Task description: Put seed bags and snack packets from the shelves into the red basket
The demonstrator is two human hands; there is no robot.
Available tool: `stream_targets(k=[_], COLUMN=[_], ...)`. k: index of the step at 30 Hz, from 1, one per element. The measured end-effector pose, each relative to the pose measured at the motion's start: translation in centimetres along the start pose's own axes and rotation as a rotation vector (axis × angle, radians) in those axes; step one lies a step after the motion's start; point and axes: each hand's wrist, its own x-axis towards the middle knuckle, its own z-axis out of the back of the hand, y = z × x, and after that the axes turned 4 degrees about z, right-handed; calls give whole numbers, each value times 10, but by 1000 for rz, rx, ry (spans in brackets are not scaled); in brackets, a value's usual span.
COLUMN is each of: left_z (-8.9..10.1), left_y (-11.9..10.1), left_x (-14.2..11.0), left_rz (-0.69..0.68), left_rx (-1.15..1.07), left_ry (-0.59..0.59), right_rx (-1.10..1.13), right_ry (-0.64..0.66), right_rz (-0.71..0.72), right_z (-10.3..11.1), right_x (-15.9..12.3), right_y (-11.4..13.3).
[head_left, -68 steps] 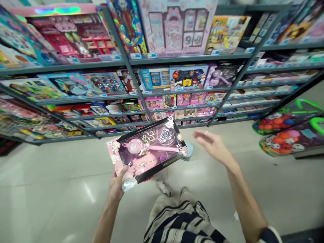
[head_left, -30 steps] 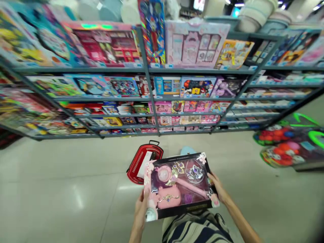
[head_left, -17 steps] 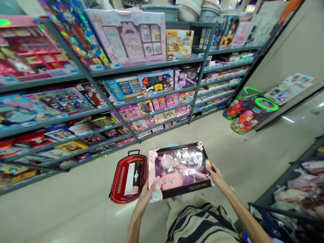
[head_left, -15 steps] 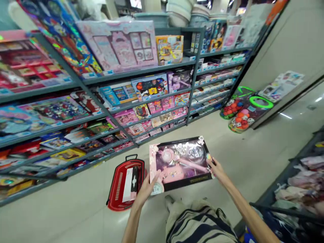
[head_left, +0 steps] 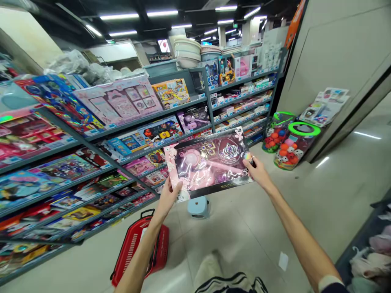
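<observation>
I hold a pink and black toy box [head_left: 207, 162] with a clear window; inside it are a wand, a tiara and pink accessories. My left hand [head_left: 169, 195] grips its lower left corner, fingers closed on the edge. Its right end is held by my right hand [head_left: 255, 171]. The box is raised flat in front of the toy shelves [head_left: 91, 142], face up toward me.
A red shopping basket [head_left: 137, 248] stands on the floor below my left arm. A small light blue stool [head_left: 198, 206] sits under the box. Two tubs of coloured balls [head_left: 293, 142] stand at the shelf's far end by the wall. Tiled floor stretches to the right.
The box has risen from lap height to chest height in front of the shelves, still in both hands. My view has lifted and turned right; the basket now lies below my left arm.
</observation>
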Motion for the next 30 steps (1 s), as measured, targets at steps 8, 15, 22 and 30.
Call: stream_targets(k=[8,15,22,30], left_z=[-46,-115,-152,-170], left_y=[14,43,31,31], left_x=[102,238,340,439], left_rz=[18,50,11,219], left_rx=[177,58,90,-2], left_ry=[30,28,-46,-196], right_rx=[12,-241,-202,-23], right_ry=[42,39,64,253], right_rz=[-85,-31,-74,-112], right_z=[13,37,28,-19], right_x=[99,223,369,544], right_y=[-46,-62,-91,-186])
